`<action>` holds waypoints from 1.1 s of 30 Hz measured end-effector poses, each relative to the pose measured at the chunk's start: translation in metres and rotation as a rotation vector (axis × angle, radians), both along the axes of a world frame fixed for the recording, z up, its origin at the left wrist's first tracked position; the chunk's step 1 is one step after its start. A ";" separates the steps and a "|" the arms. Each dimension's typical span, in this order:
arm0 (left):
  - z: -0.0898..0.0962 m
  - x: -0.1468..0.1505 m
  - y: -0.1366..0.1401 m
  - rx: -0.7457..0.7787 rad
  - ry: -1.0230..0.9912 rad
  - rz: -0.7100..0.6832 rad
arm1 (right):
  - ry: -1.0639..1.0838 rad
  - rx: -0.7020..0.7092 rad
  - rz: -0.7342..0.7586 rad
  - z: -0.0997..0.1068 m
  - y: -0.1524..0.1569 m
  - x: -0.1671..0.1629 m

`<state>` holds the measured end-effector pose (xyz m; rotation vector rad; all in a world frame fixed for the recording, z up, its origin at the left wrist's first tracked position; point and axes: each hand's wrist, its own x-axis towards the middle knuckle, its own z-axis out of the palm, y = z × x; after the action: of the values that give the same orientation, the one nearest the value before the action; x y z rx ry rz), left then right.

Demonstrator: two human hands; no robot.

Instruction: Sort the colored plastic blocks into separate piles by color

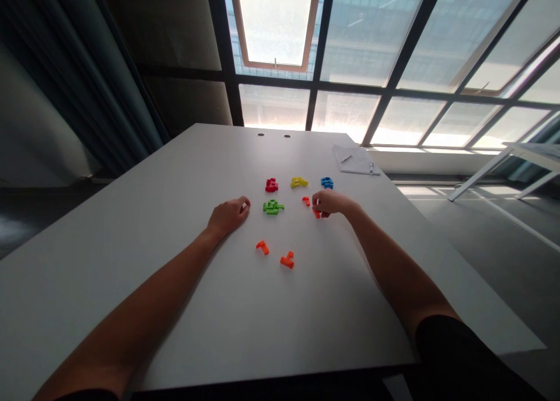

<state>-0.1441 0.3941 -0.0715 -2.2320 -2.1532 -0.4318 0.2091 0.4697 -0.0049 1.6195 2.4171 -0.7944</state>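
My right hand is lowered to the white table, its fingers closed on a small orange plastic piece that they partly cover. Just left of those fingers lies another orange piece. My left hand rests on the tabletop, fingers loosely curled, with nothing visible in them. To its right is a green blocky toy, shaped somewhat like a tank. Behind stand similar red, yellow and blue toys. Nearer to me lie an angled orange piece and a T-shaped orange piece.
White sheets of paper with pens on them lie at the table's far right edge. Two round holes sit near its back edge. Large windows rise behind, a dark curtain hangs at left, and a white table stands at right.
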 end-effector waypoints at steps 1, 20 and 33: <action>0.000 0.000 0.000 0.002 -0.001 -0.002 | 0.027 0.007 0.015 -0.002 -0.001 -0.003; -0.002 -0.001 0.001 0.020 -0.010 -0.017 | 0.025 0.534 0.318 -0.022 0.001 -0.013; -0.001 0.000 0.000 0.016 -0.013 -0.011 | 0.021 0.597 0.185 -0.046 0.012 -0.013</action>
<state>-0.1437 0.3941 -0.0729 -2.2399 -2.1372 -0.4629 0.1965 0.4814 -0.0512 1.5016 2.9444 -0.0502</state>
